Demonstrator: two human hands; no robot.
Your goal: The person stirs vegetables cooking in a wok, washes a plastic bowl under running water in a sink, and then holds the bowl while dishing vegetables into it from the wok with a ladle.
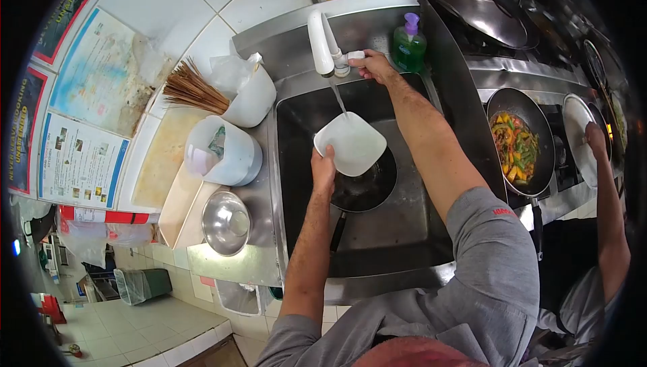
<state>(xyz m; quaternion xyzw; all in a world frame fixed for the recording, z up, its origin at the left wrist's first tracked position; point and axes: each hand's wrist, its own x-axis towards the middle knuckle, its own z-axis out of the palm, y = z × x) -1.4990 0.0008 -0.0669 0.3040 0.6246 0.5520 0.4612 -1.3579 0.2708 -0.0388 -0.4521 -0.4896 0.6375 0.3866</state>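
Note:
My left hand (324, 167) grips the near left edge of a white square bowl (352, 148), tilted under the tap. Water runs from the white faucet (318, 43) onto the bowl's far edge. The fingers of my right hand (373, 66) are closed round the faucet's white handle (355, 57). Below the bowl, a dark frying pan (367, 195) lies in the steel sink (421, 232), its handle pointing toward me and partly behind my left arm. A green soap bottle (410, 47) with a purple pump stands behind my right hand.
Left of the sink are a steel bowl (226, 223), a translucent plastic container (226, 151) and a white container (253, 101) beside a bundle of thin sticks (195, 89). On the right stove sits a wok (515, 141) of vegetables. Another person's hand (594, 136) holds a white plate (578, 134).

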